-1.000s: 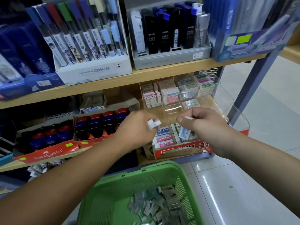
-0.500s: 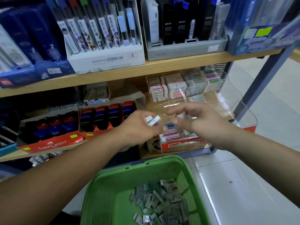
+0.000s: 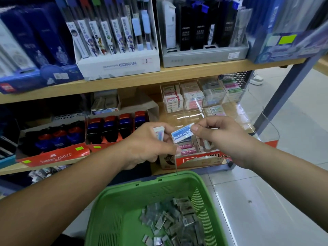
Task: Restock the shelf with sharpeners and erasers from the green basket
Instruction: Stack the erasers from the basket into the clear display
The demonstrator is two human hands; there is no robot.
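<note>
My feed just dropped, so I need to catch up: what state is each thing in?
left hand: grips a white eraser
right hand: pinches a blue eraser by one end
basket: part full of small packets
clear bins: back row stocked
red box: open, erasers stacked inside

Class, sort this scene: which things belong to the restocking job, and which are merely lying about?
Job: green basket and its packets; blue eraser pinched by right hand; white eraser in left hand; eraser box; clear bins.
Lying about: Conan box; Faber-Castell box; grey tray.
</note>
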